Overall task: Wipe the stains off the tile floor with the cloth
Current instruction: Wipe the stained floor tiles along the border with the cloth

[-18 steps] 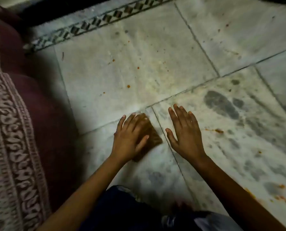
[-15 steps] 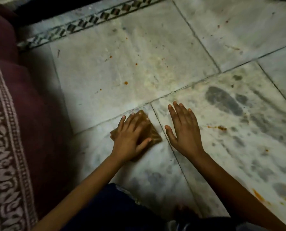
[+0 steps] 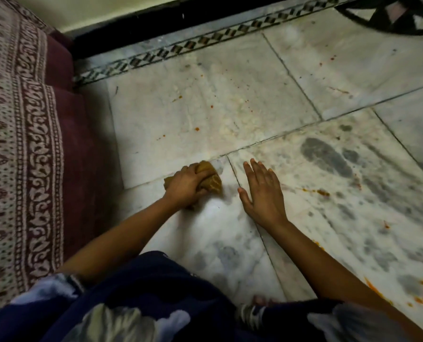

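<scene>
We see a pale marble-like tile floor (image 3: pixel 230 99), smooth with a dull sheen, mottled grey at right and flecked with orange stains (image 3: pixel 322 193). The bunched cloth (image 3: pixel 212 182) looks soft, matt, mustard-brown. At left, a woven patterned fabric (image 3: pixel 20 144) covers maroon cushioning.

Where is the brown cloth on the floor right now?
In the head view the cloth is bunched under the left hand, left of centre on the floor, beside a tile joint, with the flat right hand just to its right.
</scene>
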